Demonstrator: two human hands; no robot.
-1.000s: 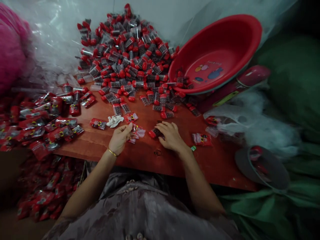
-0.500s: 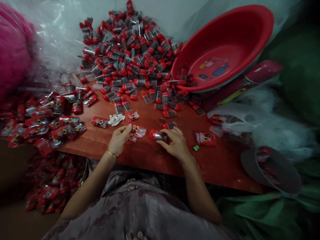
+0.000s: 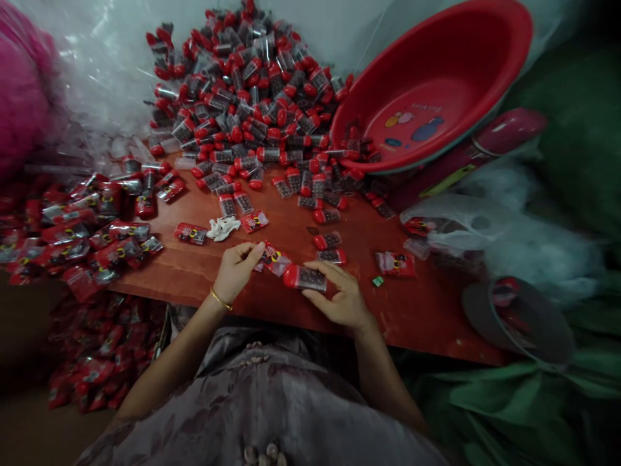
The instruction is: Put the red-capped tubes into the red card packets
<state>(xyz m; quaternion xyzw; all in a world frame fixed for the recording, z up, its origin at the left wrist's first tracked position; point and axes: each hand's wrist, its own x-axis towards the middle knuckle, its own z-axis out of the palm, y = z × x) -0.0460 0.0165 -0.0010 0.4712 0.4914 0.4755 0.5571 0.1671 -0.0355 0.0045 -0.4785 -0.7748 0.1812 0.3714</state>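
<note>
Between thumb and fingers, my left hand (image 3: 239,268) pinches a small red printed bag (image 3: 274,258) with a clear end. My right hand (image 3: 342,294) grips a clear tube with a red cap (image 3: 305,277), lying sideways with the cap pointing left. The cap meets or overlaps the bag's clear end; whether it is inside I cannot tell. Two similar capped tubes (image 3: 328,240) lie just beyond my right hand. Past my left hand are a white crumpled bundle (image 3: 223,228), a red packet (image 3: 191,233) and another red packet (image 3: 255,221).
A tall heap of red-capped tubes (image 3: 242,110) stands at the back. A red basin (image 3: 456,77) leans at the back right. Filled red packets (image 3: 116,252) pile up at left. A grey bucket (image 3: 485,310) and a packet bundle (image 3: 395,263) are at right.
The tube in my right hand has moved slightly down, its cap now meeting the bag. My left hand has shifted a little right with the bag.
</note>
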